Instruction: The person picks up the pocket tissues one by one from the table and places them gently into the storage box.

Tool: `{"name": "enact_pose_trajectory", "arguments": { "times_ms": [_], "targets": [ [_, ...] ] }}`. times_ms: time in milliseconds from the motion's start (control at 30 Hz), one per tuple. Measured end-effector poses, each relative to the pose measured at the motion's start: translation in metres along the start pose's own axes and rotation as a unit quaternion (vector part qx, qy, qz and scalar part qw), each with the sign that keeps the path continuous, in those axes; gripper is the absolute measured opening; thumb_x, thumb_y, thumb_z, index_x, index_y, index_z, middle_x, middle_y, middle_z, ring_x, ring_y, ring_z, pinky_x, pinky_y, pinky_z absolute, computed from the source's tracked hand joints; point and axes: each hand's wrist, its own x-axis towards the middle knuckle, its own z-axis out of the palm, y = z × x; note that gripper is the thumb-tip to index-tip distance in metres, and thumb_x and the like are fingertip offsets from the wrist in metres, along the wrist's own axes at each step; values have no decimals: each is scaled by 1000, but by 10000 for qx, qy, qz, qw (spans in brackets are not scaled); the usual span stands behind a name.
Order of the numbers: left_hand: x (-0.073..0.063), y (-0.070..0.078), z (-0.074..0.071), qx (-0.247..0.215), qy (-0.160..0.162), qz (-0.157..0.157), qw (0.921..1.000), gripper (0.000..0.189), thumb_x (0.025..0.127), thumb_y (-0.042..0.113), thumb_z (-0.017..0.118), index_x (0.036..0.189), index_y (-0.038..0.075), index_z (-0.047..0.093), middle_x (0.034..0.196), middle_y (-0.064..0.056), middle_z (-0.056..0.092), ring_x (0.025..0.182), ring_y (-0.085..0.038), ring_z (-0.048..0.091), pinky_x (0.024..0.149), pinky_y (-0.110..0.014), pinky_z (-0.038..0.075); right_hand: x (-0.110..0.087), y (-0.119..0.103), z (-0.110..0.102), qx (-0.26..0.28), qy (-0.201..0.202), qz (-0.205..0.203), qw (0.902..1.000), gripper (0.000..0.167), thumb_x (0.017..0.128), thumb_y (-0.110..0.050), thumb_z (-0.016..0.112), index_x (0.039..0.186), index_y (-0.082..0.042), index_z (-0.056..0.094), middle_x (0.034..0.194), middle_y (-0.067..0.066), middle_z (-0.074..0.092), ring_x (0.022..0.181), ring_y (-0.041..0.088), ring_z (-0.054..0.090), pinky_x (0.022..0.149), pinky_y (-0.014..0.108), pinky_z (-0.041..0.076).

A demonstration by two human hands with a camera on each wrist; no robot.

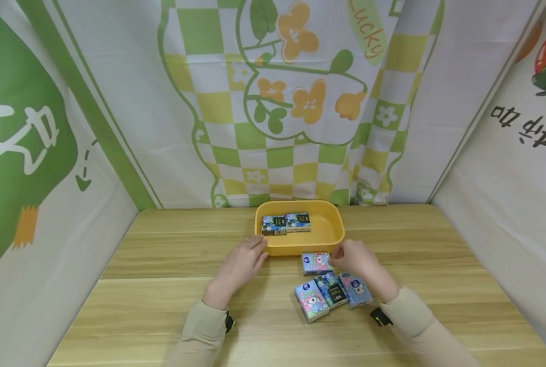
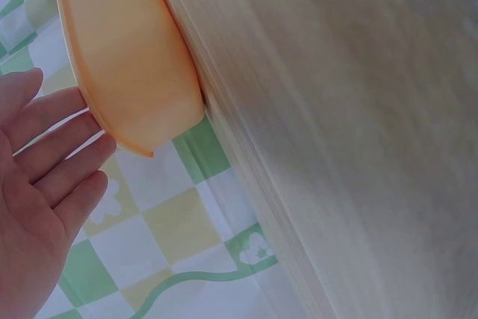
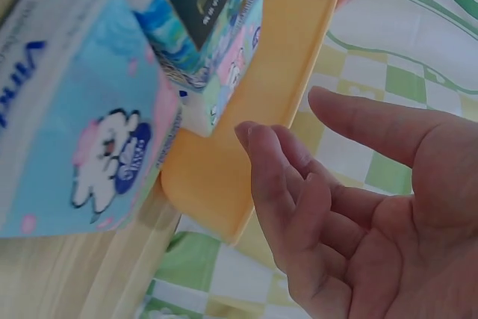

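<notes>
A yellow plastic basket (image 1: 304, 250) stands at the back of the table with two dark blue-green tissue packs (image 1: 285, 223) lying inside at its left. My left hand (image 1: 243, 260) has its fingertips at the front left of the rim; the left wrist view shows these fingers extended against the basket wall (image 2: 142, 57). Just in front of the basket lies a light blue and pink tissue pack (image 1: 316, 263). Beside that pack's right end is my right hand (image 1: 357, 260). In the right wrist view its thumb and bent fingers are apart, with nothing between them.
Nearer on the wooden table (image 1: 163, 295) lie a pink-and-blue tissue pack (image 1: 311, 300), a dark one with a black label (image 1: 331, 288) and another light blue one (image 1: 356, 289), side by side. A checkered cloth (image 1: 282, 173) hangs behind the basket. Printed cloth walls flank both sides.
</notes>
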Motion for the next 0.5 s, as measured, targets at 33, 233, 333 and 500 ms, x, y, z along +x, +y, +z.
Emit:
{"name": "enact_pose_trajectory", "arguments": {
  "times_ms": [33,233,333,500],
  "targets": [
    [0,0,-1,3,-20,-10,10000,38,95,20,57,127,-1,59,132,-17,57,123,-32,53,109,-45,40,-1,1,1,7,-14,-6,10000,15,81,-25,74,82,-11,69,76,0,66,63,12,58,55,26,50],
    [0,3,-3,-7,-38,-49,10000,38,95,20,58,126,-1,59,132,-17,57,124,-33,53,109,-46,40,-7,3,7,293,-115,-9,9995,13,77,-19,77,81,-11,68,74,0,65,53,16,60,50,25,50],
    [0,3,-3,-2,-27,-37,10000,38,95,20,58,126,-2,59,132,-18,57,123,-33,53,109,-46,40,-9,5,11,434,-227,16,9988,14,74,-16,79,78,-9,67,70,0,64,50,19,62,45,24,50],
    [0,3,-4,15,-51,-51,10000,38,95,20,57,127,-2,59,132,-18,56,124,-34,52,109,-46,40,-10,5,14,333,-382,109,9987,19,71,-18,82,77,-9,67,69,0,63,52,16,60,48,25,48]
  ]
}}
